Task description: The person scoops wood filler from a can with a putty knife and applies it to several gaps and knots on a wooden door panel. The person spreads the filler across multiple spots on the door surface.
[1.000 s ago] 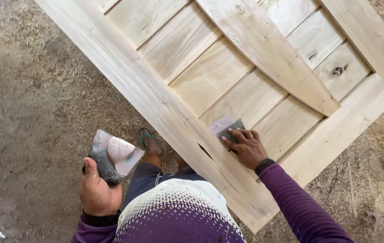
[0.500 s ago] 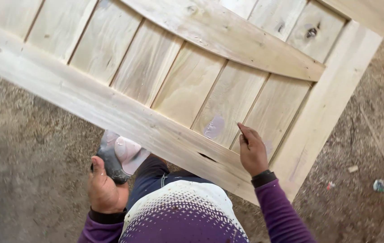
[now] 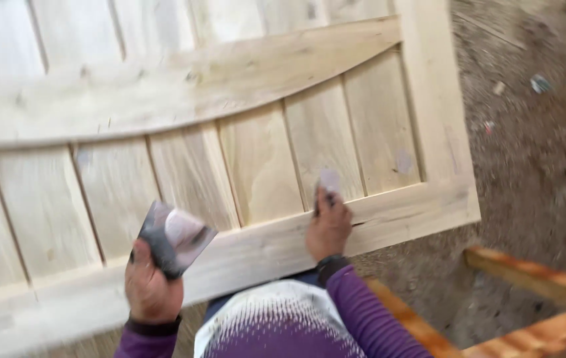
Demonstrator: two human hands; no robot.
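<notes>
Wood fills most of the head view: a big pale wooden door panel [image 3: 243,132] lies flat, with upright boards, a curved cross rail and a bottom rail near the person. The right hand [image 3: 328,225] sits at about 6 o'clock in the picture, on the bottom rail, fingers curled down and pressing a small grey pad [image 3: 329,180] against a board; it looks like a scrap of sandpaper, but blur hides it. The left hand [image 3: 152,282], at about 7 o'clock, is shut around a folded sheet of sandpaper [image 3: 175,237], held up off the wood.

Smoothing looks partly done: the boards look pale and clean, yet small dark knots and marks show on the cross rail and upper boards, so more rubbing seems left.

Blur smears everything. The panel is cut off at 12 and 9 o'clock. Orange wooden bars [image 3: 535,285] at 4 o'clock are cut off too
</notes>
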